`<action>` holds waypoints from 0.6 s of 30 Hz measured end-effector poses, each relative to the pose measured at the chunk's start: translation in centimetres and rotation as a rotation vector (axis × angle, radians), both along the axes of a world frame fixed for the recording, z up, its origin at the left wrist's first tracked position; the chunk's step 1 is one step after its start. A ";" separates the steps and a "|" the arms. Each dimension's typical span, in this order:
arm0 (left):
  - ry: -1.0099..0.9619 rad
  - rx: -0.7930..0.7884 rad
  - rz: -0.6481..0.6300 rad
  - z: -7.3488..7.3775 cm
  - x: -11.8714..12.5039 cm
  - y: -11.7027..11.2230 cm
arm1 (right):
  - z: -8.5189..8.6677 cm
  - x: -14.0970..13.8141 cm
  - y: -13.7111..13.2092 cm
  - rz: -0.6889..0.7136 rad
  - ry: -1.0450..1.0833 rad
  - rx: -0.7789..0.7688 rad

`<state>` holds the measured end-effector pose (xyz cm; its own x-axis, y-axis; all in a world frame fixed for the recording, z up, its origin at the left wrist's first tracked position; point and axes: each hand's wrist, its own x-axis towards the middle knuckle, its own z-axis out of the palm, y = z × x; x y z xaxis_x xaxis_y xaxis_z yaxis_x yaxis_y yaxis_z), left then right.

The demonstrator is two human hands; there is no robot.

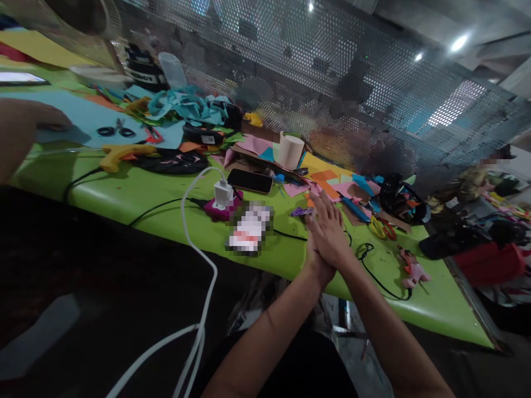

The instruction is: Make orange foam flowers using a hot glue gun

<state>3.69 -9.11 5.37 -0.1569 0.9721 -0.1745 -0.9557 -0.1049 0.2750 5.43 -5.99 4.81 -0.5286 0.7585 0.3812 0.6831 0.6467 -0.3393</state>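
Note:
My right hand (332, 235) lies palm-down over my left hand (317, 268) near the front of the green table (286, 262). The right fingers are stretched out and point toward the back of the table. Most of the left hand is covered, so its fingers are hidden. No object shows between the palms. Close beyond the fingertips are a small purple piece (301, 211) and orange and pink paper scraps (326, 182). To the left lies a phone with a lit, blurred screen (249, 228). A pink glue gun (412, 271) rests to the right, its black cord curling toward my hands.
A magenta power strip (224, 209) holds a white charger (223, 193), whose cable hangs over the edge. Behind are a dark phone (250, 181), paper cup (291, 152) and scissors (381, 228). Another person's hand (52, 117) rests left, near a yellow glue gun (124, 156).

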 end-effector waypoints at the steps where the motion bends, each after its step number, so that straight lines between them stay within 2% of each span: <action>1: -0.017 0.043 -0.016 -0.2 -0.2 -0.1 | 0.4 -0.1 0.4 -0.022 0.023 0.015; 3: -0.026 0.097 -0.028 -0.3 -0.4 -0.3 | 0.9 -0.3 0.6 -0.025 0.038 0.022; 7: 0.065 0.032 0.105 0.5 0.7 -0.4 | 0.4 -0.2 -1.3 0.101 -0.055 -0.037; 9: 0.144 0.018 0.140 0.8 1.1 -0.1 | 0.2 -0.1 -1.9 0.113 -0.094 -0.030; 13: 0.165 0.074 -0.004 -0.1 0.0 0.1 | 1.4 -0.6 -0.2 -0.009 -0.062 0.043; 15: 0.046 0.144 -0.093 -0.7 -0.9 0.1 | 2.3 -0.9 1.3 -0.023 -0.021 0.031; 18: -0.165 0.203 -0.133 -1.2 -1.8 0.2 | 2.6 -1.1 2.2 0.001 0.012 -0.025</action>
